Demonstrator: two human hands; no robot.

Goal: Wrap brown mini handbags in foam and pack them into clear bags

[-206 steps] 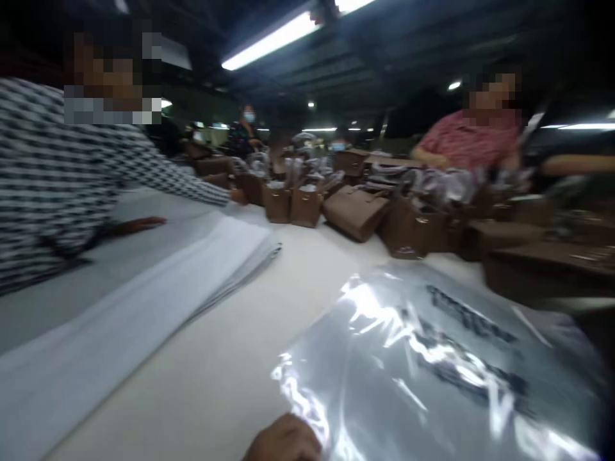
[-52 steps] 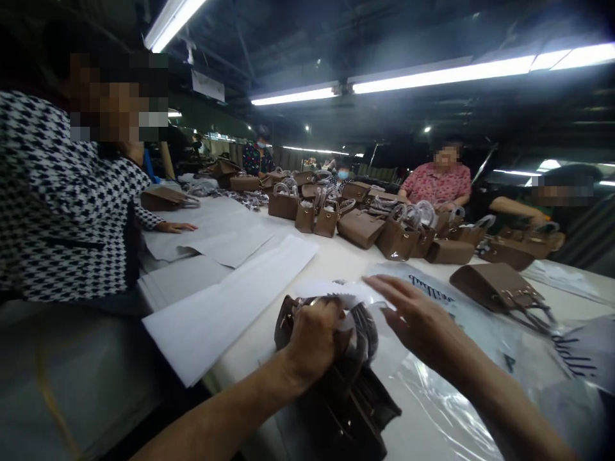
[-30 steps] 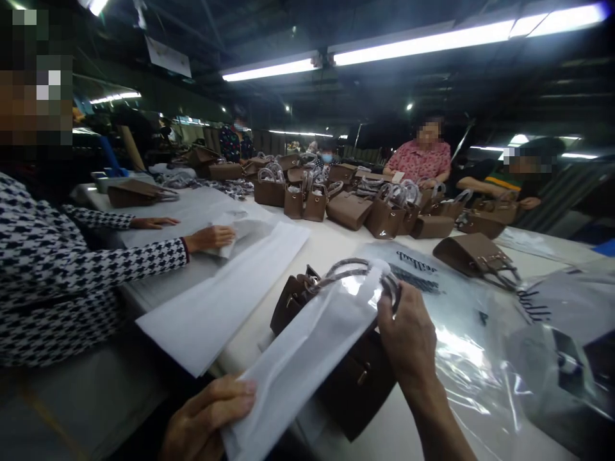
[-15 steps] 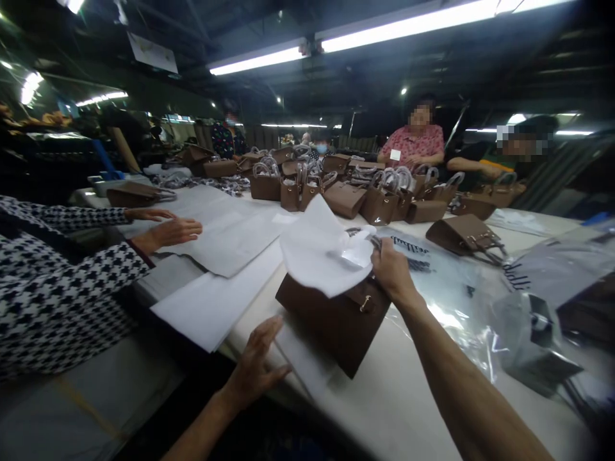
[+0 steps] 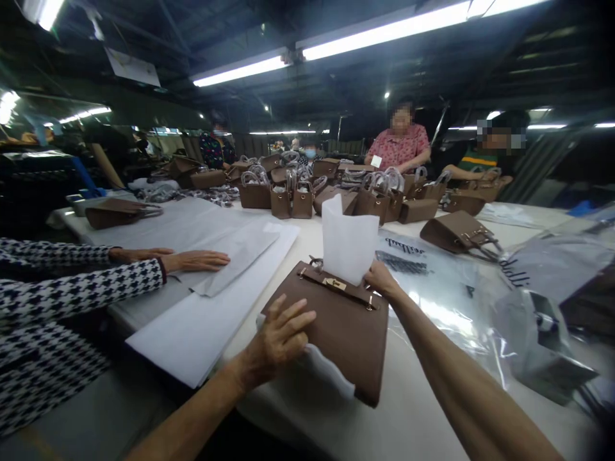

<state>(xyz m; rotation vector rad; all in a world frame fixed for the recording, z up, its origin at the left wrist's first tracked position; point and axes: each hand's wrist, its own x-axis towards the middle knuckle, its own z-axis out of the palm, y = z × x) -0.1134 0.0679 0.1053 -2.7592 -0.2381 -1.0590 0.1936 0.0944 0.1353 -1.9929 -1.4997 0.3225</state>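
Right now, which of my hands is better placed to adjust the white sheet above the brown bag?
Probably your right hand: it is at a top corner of the brown bag, beside the white sheet. Your left hand is spread open over the bag's front, lower and farther from the sheet.

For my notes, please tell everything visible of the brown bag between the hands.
The brown bag looks leathery, with strap and gold-coloured clasp. It tilts over the table, front facing us. White paper stands at its top. The right hand is by a top corner; the left hand overlaps its front.
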